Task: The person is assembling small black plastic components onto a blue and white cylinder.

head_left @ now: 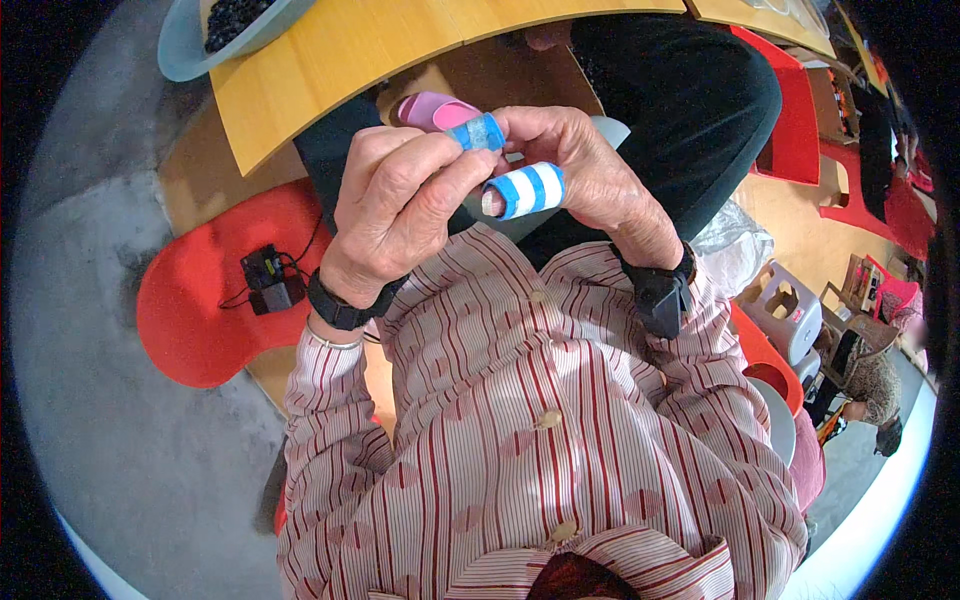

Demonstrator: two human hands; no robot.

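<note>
My two hands meet above my lap, in front of a striped shirt. Blue tape (480,133) wraps the end of my right index finger, and the fingertips of my left hand (395,200) pinch at it. A blue-and-white striped wrap (527,191) covers the thumb of my right hand (595,170), with its tip poking out. The right fingers are bent in close to the left ones; whatever lies between them is hidden. Each wrist carries a black strap, and the right strap (660,290) has a box-shaped device on it.
A yellow wooden table edge (340,75) curves ahead, bearing a pale blue bowl (185,50) of small dark pieces. To the left, a red stool (200,300) holds a black device (270,280) with a cable. A pink slipper (432,110), grey stool (790,315) and another person (870,380) also show.
</note>
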